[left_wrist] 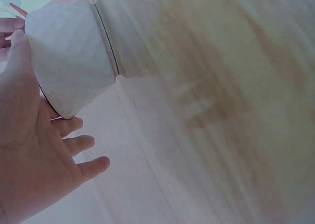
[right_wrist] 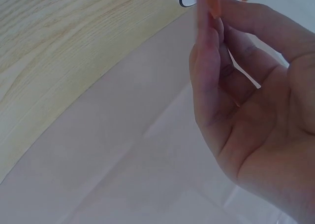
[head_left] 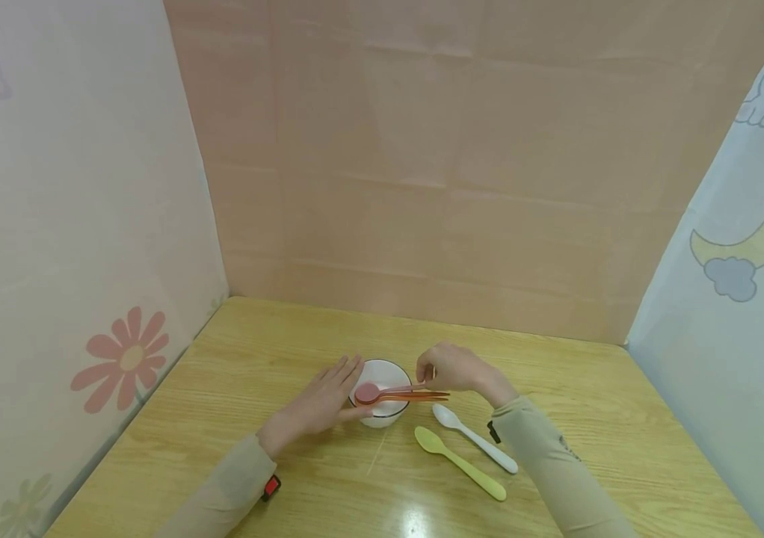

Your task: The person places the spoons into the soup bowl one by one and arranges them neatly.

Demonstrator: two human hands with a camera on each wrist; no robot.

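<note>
A white bowl [head_left: 374,371] with a dark rim stands on the table between the hands. My left hand [head_left: 320,398] rests against its left side, fingers straight and spread, thumb [left_wrist: 20,51] at the rim in the left wrist view. A pink spoon [head_left: 368,393] lies over the bowl, its head toward the left hand. My right hand [head_left: 452,368] pinches the end of its handle, fingers bent down. Slim orange utensils [head_left: 416,397] lie across the bowl beside the spoon, with two tips past the right rim. Their other ends are partly hidden by the spoon.
A white spoon [head_left: 479,441] and a yellow-green spoon [head_left: 463,467] lie on the wooden table [head_left: 597,433] to the right of the bowl, below the right hand. An orange-tan sheet [head_left: 422,164] hangs behind the table. Pale patterned sheets [head_left: 72,209] stand at both sides.
</note>
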